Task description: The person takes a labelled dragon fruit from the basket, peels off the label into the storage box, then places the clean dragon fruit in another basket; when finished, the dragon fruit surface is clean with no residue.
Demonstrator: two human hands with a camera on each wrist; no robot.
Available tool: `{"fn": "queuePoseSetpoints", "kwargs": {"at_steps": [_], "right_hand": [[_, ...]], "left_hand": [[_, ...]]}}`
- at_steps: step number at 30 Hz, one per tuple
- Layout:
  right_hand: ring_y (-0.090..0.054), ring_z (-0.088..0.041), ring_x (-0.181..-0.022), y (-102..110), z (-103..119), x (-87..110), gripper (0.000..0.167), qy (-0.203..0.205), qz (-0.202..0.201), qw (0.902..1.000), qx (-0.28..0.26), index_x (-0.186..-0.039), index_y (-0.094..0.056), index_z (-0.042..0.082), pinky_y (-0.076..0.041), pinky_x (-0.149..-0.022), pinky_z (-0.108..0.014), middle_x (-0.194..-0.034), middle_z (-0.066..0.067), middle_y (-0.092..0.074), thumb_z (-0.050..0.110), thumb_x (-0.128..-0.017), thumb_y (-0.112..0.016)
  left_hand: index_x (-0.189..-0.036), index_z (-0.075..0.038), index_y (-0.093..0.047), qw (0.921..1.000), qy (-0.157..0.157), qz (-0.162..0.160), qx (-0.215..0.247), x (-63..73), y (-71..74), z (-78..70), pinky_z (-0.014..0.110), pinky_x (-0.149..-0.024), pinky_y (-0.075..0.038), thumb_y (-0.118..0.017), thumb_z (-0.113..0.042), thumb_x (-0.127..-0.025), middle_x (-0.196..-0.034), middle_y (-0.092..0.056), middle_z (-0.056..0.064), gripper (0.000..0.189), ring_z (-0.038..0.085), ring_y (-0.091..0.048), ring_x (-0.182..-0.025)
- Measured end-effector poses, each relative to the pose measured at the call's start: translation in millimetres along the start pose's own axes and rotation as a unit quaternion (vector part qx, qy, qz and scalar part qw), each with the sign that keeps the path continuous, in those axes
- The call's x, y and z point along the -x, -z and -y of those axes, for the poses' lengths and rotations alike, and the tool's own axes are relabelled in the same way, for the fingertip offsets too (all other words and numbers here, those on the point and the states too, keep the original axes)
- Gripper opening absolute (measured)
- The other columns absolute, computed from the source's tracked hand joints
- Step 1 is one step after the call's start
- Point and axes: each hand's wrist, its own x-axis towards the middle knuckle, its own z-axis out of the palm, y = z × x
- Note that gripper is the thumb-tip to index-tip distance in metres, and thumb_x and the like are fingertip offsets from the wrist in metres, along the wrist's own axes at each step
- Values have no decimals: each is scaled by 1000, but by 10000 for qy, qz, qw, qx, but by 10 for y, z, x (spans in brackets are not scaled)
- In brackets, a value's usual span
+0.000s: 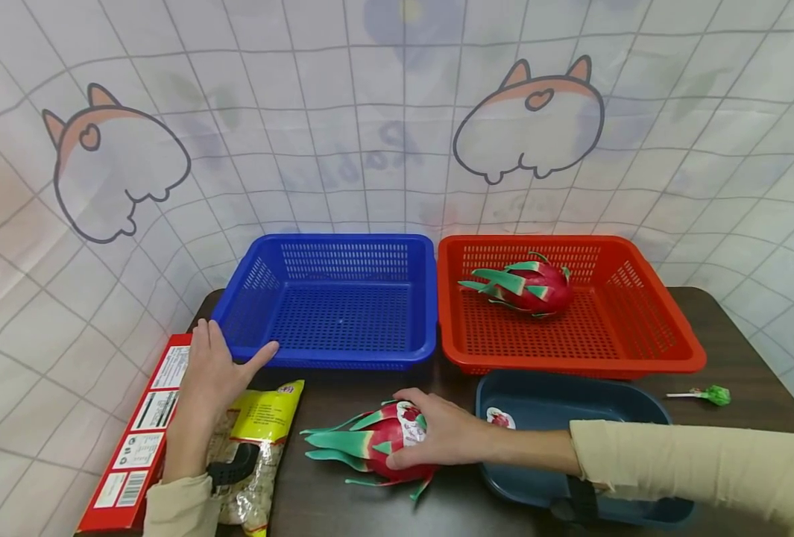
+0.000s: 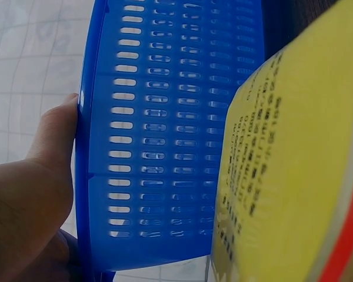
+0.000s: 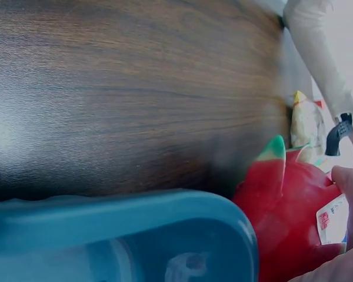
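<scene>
My right hand (image 1: 446,432) grips a red dragon fruit (image 1: 390,444) with green leaf tips, fingers and thumb on either side of its white label. The fruit is low over the table, left of the dark blue tub (image 1: 571,399); in the right wrist view the dragon fruit (image 3: 282,211) is beside the tub's rim (image 3: 165,205). My left hand (image 1: 212,373) rests at the near left corner of the blue basket (image 1: 332,358), thumb spread from its straight fingers. In the left wrist view, the left hand (image 2: 32,194) touches the basket's rim (image 2: 82,164).
Another dragon fruit (image 1: 537,287) lies in the red basket (image 1: 571,362). A yellow-topped bag (image 1: 265,418) and a red box (image 1: 142,432) lie by my left forearm. A green lollipop (image 1: 717,395) is at the right. A patterned curtain (image 1: 370,134) hangs behind the baskets.
</scene>
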Motion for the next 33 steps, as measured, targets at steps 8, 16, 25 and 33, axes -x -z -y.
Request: {"fn": "queuePoseSetpoints", "kwargs": {"at_steps": [8, 16, 25, 33], "right_hand": [[-53, -17, -101, 13, 28, -5, 82, -106, 40, 9999, 39, -139, -43, 22, -53, -76, -36, -117, -4, -56, 55, -71, -76], [-54, -17, -99, -7, 13, -13, 81, -94, 3, 10000, -9, -136, -42, 20, -53, -76, -35, -117, -5, -55, 55, -71, -76], [-56, -16, -94, -15, 6, 0, 80, 12, -216, 9997, -115, -129, -39, 14, -53, -74, -32, -112, -6, -56, 51, -71, -79], [-57, -16, -92, -68, -12, 26, 82, -60, -221, 9997, -107, -127, -35, 13, -52, -74, -31, -112, -6, -55, 53, -70, -79]], "left_hand": [[-150, 12, 5, 10000, -15, 10, 31, -11, -4, 11, 67, -114, -13, -49, -75, -84, -157, 8, 34, 122, 51, 1, -146], [-147, 15, -19, 9909, -886, -826, -592, 151, 78, -266, 64, -115, -17, -59, -56, -89, -152, -19, 39, 100, 53, -16, -143], [-152, -11, -31, 9579, -2419, 1544, -31, 688, -26, -1079, 50, -113, -36, -66, -61, -82, -156, -37, 6, 93, 27, -38, -143], [-150, -13, -37, 9039, -2740, 3282, 112, 607, -491, -1057, 44, -102, -48, -72, -62, -75, -145, -50, 0, 96, 18, -52, -124]]}}
